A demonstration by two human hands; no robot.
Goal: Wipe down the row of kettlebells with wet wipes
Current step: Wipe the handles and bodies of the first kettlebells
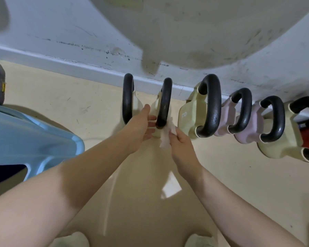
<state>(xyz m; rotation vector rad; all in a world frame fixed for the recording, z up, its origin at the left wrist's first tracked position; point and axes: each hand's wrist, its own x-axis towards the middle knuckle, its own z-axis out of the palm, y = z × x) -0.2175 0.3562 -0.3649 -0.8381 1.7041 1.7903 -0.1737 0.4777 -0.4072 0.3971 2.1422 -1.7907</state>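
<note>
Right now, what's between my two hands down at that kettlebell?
In the head view, the black handle of the second kettlebell and the white wet wipe, pinched by your right hand; your left hand touches the handle's base.

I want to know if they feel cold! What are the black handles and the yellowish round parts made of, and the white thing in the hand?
The black handle looks like painted metal: smooth, with small shiny glints. The cream kettlebell body seems coated in matte vinyl or plastic, though that is uncertain. The wet wipe, pinched by the right hand, looks like thin, soft, limp cloth-like paper.
</note>
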